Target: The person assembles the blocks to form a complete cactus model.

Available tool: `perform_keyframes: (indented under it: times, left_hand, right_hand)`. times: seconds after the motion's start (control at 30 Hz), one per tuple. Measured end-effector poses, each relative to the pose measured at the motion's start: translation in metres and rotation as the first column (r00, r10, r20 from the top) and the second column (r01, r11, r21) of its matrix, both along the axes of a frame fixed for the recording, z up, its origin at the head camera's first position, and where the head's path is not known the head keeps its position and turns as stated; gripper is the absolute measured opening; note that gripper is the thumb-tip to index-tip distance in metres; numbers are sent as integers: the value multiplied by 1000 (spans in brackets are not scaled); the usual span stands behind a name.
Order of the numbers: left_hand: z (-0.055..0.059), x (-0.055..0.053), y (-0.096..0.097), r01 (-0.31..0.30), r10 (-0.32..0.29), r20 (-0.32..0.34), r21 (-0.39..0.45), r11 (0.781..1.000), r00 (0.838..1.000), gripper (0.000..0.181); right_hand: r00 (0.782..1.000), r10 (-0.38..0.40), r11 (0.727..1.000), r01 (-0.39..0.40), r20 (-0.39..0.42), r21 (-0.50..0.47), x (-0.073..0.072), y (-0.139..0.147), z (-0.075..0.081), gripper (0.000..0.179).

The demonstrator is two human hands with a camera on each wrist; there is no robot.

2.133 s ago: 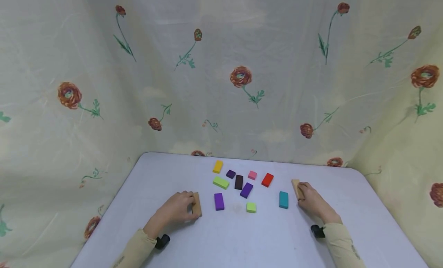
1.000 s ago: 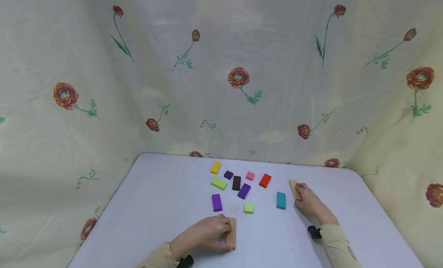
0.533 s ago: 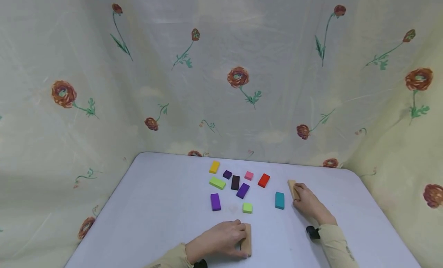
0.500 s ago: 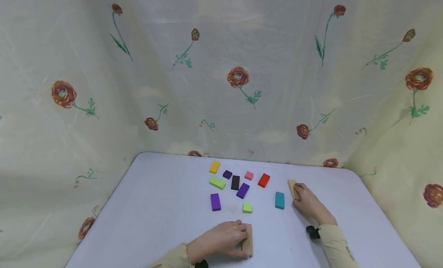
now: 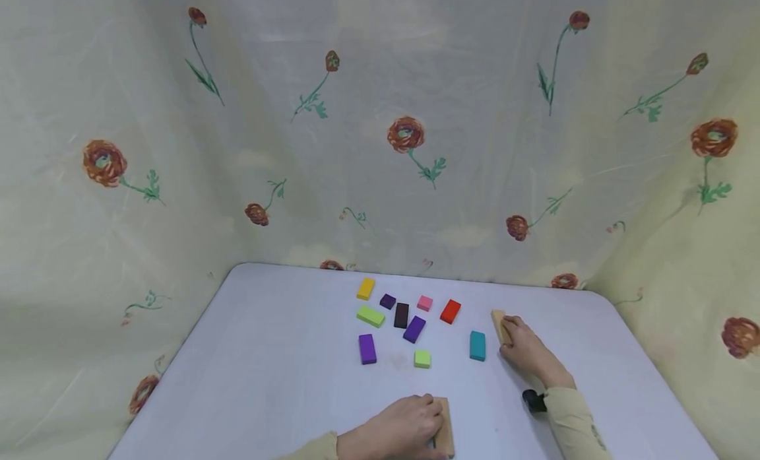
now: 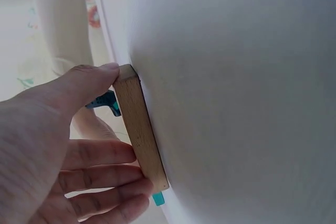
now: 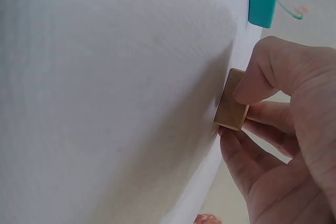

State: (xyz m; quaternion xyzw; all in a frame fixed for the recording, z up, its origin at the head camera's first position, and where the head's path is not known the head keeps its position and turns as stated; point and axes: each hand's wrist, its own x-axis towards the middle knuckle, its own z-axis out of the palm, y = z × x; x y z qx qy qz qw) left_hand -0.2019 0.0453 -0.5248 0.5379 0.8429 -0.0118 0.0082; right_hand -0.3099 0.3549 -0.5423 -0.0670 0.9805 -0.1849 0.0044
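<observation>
My left hand (image 5: 400,428) is low on the table, left of a plain wooden block (image 5: 444,428). In the left wrist view the thumb presses one end of that block (image 6: 138,129) and fingertips reach its other end, gripping it lengthwise close to the white surface. At right, my right hand (image 5: 528,351) pinches a second wooden block (image 5: 498,324) between thumb and fingers. The right wrist view shows this block's end (image 7: 231,106) at the table surface. A teal block (image 5: 477,346) lies just left of the right hand.
Scattered mid-table are yellow (image 5: 365,288), red (image 5: 450,311), pink (image 5: 424,303) and black (image 5: 401,315) blocks. Purple blocks (image 5: 367,349) and lime blocks (image 5: 422,359) lie among them. Flowered cloth (image 5: 356,150) hangs behind and beside the white table (image 5: 267,354).
My left hand has slid its wooden block from left of the coloured blocks rightward and nearer to me. The right hand keeps its grip in the same place; the view has shifted slightly.
</observation>
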Motion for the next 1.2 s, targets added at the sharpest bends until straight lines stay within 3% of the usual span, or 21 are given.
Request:
perform_keyframes:
  times: [0.3,0.5,0.57,0.7,0.8,1.2]
  left_hand:
    - [-1,5,-5,55,-55,0,15,998,998,43]
    - [-1,9,-7,137,-134,-90,30,990,987,23]
    - [0,9,-6,126,-123,-80,40,991,989,22]
    - [1,8,-5,76,-77,22,28,997,997,32]
    - [1,8,-4,71,-72,51,21,997,996,36]
    - [1,9,-6,90,-92,27,66,994,995,32]
  right_hand:
    - [999,-26,1000,26,34,1,-2,-1,-2,61]
    - [1000,-15,1000,15,14,3,-1,1,-2,61]
    - [1000,-12,1000,12,3,4,-1,2,-1,61]
    - [1000,-7,1000,7,-5,0,1,2,1,61]
    - [1000,-12,1000,12,1,-2,1,1,0,61]
    - [1000,-7,1000,7,2,13,0,2,0,62]
